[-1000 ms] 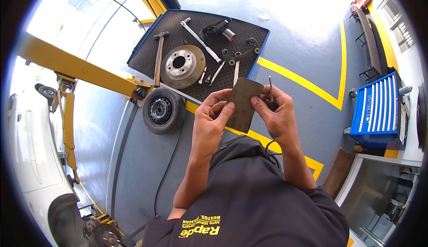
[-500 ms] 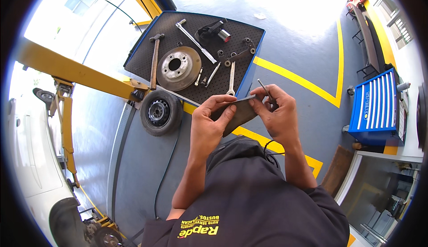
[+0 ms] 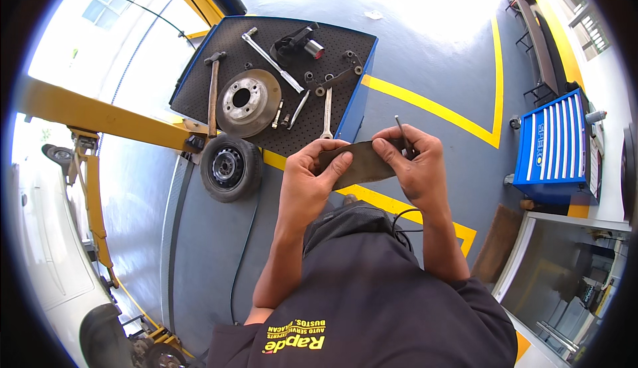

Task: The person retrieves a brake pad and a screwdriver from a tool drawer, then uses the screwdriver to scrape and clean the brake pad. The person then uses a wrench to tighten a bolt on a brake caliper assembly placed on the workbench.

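Between both hands, in front of my body, is a dark grey sheet of sandpaper, its broad face toward me. My left hand pinches its left end between thumb and fingers. My right hand pinches the right end and also holds a thin metal pin, which sticks up past the fingers; its lower part is hidden. Beyond my hands, a combination wrench lies on a blue-edged work table, near a brake caliper bracket, a brake disc and a brake caliper.
A hammer and a long-handled socket wrench lie on the table. A wheel stands by its near left corner. Yellow lift arms and a white car are left; a blue tool cabinet stands right.
The sandpaper has turned from edge-on so its broad face shows. The pin in my right hand now points more upright. The table and wheel have shifted left in view.
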Tool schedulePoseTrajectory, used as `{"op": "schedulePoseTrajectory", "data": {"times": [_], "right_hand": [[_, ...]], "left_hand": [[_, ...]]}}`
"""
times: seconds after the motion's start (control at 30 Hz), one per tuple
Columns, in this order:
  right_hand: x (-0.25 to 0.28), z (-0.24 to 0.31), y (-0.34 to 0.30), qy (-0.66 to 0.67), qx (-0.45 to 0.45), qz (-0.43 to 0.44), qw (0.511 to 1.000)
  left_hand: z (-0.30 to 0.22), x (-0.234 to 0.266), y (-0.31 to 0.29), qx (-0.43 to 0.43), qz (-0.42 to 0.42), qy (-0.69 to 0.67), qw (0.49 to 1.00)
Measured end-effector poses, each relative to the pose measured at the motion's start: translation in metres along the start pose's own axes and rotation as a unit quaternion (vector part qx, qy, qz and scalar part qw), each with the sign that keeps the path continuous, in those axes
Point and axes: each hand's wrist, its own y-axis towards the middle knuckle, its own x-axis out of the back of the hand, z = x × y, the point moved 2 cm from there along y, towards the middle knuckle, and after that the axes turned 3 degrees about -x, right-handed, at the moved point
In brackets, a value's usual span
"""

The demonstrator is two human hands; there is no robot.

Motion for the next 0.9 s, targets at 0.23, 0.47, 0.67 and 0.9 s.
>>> {"op": "schedulePoseTrajectory", "data": {"times": [0.23, 0.47, 0.67, 0.9], "right_hand": [[0.012, 0.004, -0.016, -0.079, 0.049, -0.202, 0.975], [0.037, -0.002, 0.007, 0.009, -0.03, -0.166, 0.986], [0.052, -0.005, 0.035, -0.141, 0.101, -0.189, 0.967], [0.055, -0.006, 0.115, -0.281, 0.249, -0.101, 0.921]], "left_hand": [[0.01, -0.031, 0.018, -0.044, -0.084, -0.001, 0.996], [0.025, -0.063, 0.045, -0.005, -0.009, -0.101, 0.995], [0.031, -0.086, 0.087, 0.072, -0.002, -0.172, 0.982], [0.019, -0.092, 0.158, 0.043, 0.033, -0.266, 0.962]]}}
